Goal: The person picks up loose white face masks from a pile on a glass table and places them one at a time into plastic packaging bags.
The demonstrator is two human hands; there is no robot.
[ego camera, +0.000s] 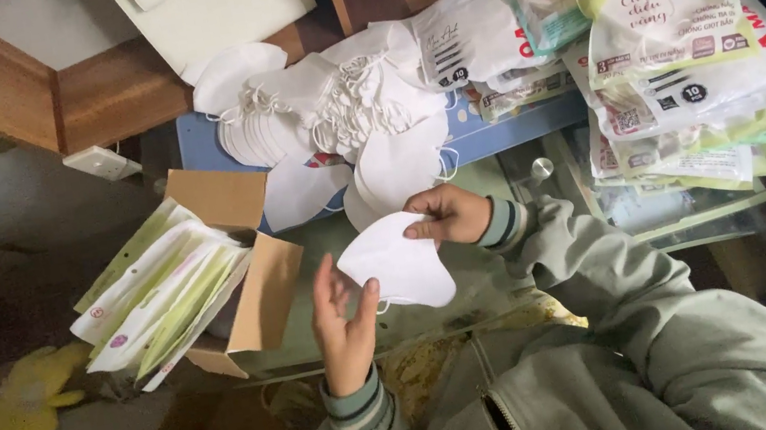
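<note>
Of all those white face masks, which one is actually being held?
The single white fabric face mask nearest the person, pinched between the left hand and right hand. The other white masks lie heaped on the table behind.

Matt white cloth mask (401, 265), glossy plastic packets (665, 1), brown cardboard box (258, 294).
</note>
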